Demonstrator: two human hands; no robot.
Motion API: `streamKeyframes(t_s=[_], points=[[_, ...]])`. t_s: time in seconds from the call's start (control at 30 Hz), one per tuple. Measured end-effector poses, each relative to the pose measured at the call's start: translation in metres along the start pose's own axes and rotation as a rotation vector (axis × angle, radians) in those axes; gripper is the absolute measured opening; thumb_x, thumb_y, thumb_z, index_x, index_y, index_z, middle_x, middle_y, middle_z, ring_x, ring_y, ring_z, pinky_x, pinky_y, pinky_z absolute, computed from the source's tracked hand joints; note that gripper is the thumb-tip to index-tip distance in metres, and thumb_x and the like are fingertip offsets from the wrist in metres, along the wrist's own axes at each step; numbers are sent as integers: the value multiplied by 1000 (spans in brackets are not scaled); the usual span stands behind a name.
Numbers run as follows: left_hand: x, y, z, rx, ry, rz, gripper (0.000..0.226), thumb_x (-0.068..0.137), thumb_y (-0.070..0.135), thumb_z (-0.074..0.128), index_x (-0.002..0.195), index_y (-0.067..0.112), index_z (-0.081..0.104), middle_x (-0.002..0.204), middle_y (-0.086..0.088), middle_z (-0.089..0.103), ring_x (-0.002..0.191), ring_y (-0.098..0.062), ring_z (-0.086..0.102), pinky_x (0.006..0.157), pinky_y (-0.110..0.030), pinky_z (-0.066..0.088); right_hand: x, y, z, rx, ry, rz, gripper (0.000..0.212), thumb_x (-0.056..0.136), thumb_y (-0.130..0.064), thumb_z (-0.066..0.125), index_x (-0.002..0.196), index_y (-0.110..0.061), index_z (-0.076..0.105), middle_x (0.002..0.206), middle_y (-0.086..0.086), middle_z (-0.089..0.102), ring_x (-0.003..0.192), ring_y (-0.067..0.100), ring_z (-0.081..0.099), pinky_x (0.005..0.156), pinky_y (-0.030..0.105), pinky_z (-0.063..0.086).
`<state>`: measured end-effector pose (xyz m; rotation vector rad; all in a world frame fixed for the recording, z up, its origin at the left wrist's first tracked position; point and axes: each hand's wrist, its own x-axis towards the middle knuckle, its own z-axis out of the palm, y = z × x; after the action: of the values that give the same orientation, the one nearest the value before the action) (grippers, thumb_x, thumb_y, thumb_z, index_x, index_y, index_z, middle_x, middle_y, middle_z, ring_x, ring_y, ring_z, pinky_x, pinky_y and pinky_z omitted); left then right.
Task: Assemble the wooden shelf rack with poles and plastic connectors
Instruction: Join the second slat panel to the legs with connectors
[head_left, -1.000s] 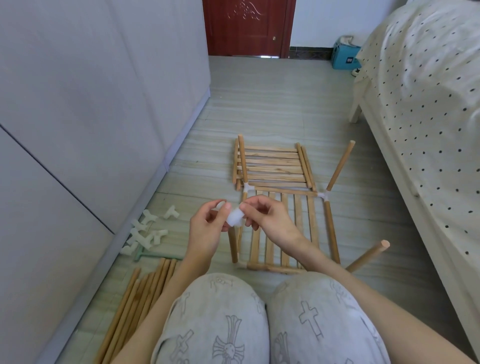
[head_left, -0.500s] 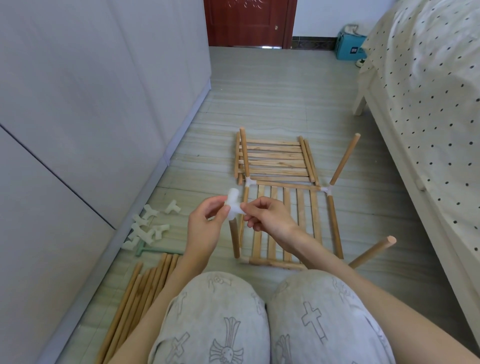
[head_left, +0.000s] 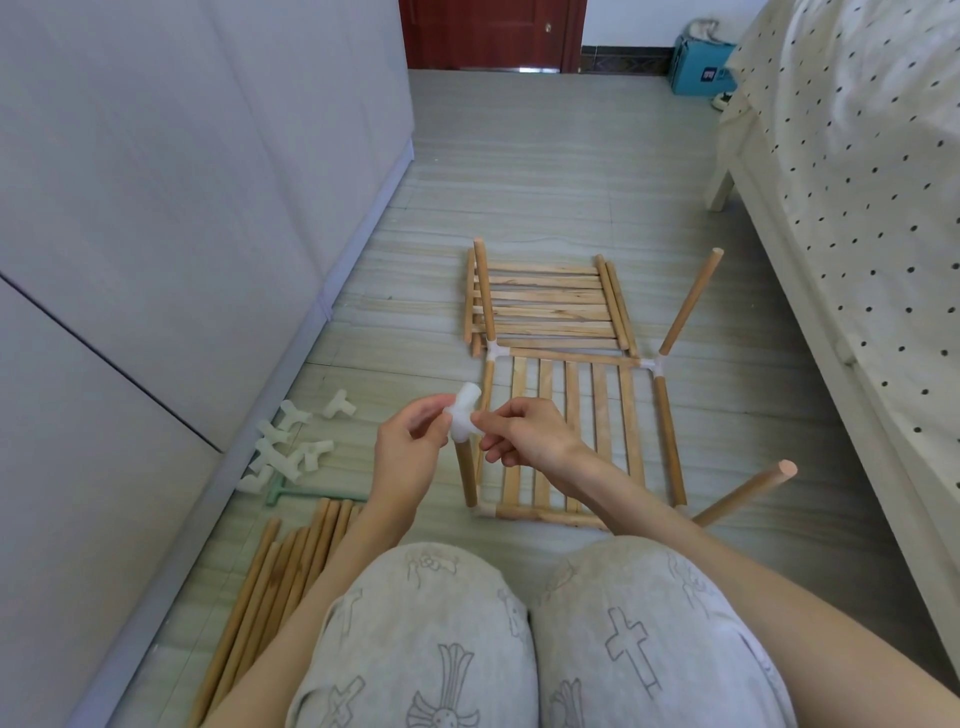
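Note:
A white plastic connector (head_left: 462, 415) sits at the top of an upright wooden pole (head_left: 466, 474) at the near left corner of the slatted shelf frame (head_left: 571, 436). My left hand (head_left: 410, 447) pinches the connector from the left, and my right hand (head_left: 524, 434) pinches it from the right. Three more poles rise from the frame's other corners, among them one at the near right (head_left: 743, 493) and one at the far right (head_left: 691, 301). A second slatted shelf (head_left: 545, 304) lies flat beyond the frame.
Several spare white connectors (head_left: 291, 441) and a green tool (head_left: 306, 492) lie on the floor by the grey cabinet (head_left: 156, 208). A bundle of loose poles (head_left: 280, 571) lies at my left knee. A bed with a dotted cover (head_left: 857, 208) lines the right side.
The connector has turned upright between my fingers and come down onto the top of the near left pole. Both hands have stayed on it.

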<state>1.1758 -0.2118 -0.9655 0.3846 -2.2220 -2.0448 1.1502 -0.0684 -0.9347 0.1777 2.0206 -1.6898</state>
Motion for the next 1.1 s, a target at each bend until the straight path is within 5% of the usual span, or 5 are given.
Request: streamKeyframes(t_s=[0.27,0.47,0.8,0.9,1.1], points=[[-1,0,2,-18,-20,-41,18,92,8,56,102,19,65,103,0,68,98,-14,63,86,-29,50,-2,2,-1,14,-23,-19,13,89,-23,64,84,-10,66,73,4,69,63,11,65,57,18,49],[0,1,1,34,-63,-50,23,91,10,58,111,20,62,100,-1,67,92,-12,62,72,-17,49,-1,4,-1,25,-5,-15,5,90,-15,62,86,-13,63,74,4,67,63,9,65,57,18,50],[6,1,2,-2,-44,-184,32,92,12,56,124,13,56,112,-7,63,105,-19,60,97,-34,46,4,4,1,-129,78,-138,10,86,-15,66,95,-15,64,73,1,66,68,12,63,80,30,55],[6,4,3,-36,-58,-197,22,95,9,46,104,18,65,111,-8,66,102,-16,62,89,-26,48,4,5,2,-162,98,-161,19,87,-14,65,105,-10,66,76,0,67,68,10,64,83,31,55],[3,6,2,-18,-100,-150,25,96,11,48,115,17,63,111,-3,66,104,-13,61,87,-23,47,4,6,3,-170,94,-164,19,88,-13,63,107,-9,64,78,-1,65,71,11,63,85,35,54]])
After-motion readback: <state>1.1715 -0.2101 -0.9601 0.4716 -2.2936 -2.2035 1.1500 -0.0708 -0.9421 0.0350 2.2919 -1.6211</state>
